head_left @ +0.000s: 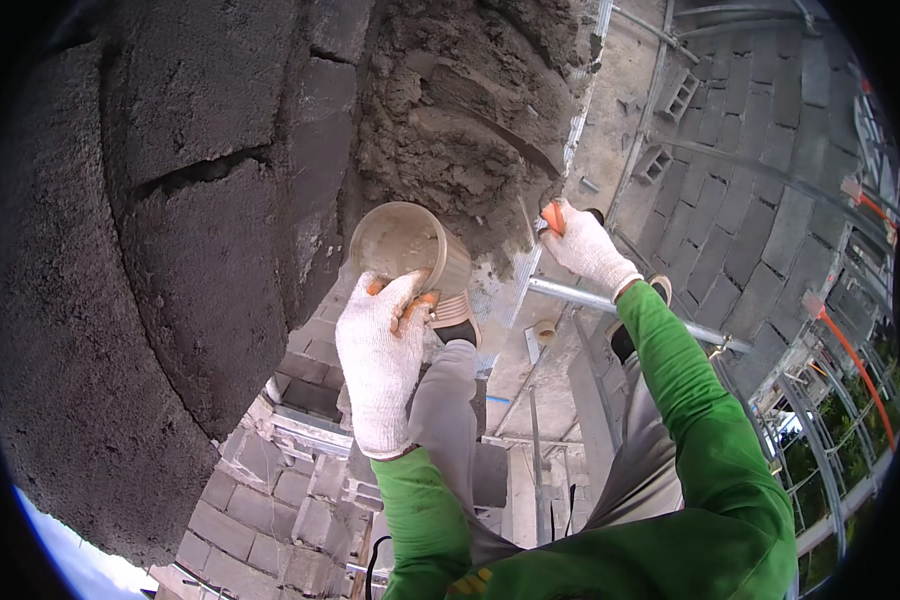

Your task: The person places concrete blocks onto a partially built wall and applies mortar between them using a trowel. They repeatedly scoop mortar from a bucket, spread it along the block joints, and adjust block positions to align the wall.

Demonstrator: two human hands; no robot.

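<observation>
My left hand (378, 360), in a white knitted glove with orange coating on the fingers, grips the rim of a beige plastic tub (453, 262). The tub is tilted with its mouth toward the wall and heap; a grey film coats its inside. My right hand (592, 248), gloved alike, is closed on what looks like a trowel, its mortar-smeared blade (515, 143) lying against the wet grey mortar (440, 150). The handle is hidden in my fingers. The mortar heap lies just beyond the tub, beside the block wall (210, 230).
My shoes (457, 322) stand on a scaffold platform crossed by a metal pipe (635, 312). A roll of tape (544, 330) lies between my legs. Hollow blocks (678, 95) stand by another block wall (740, 190) at right. Scaffold tubes (820, 460) and an orange bar (858, 370) are farther right.
</observation>
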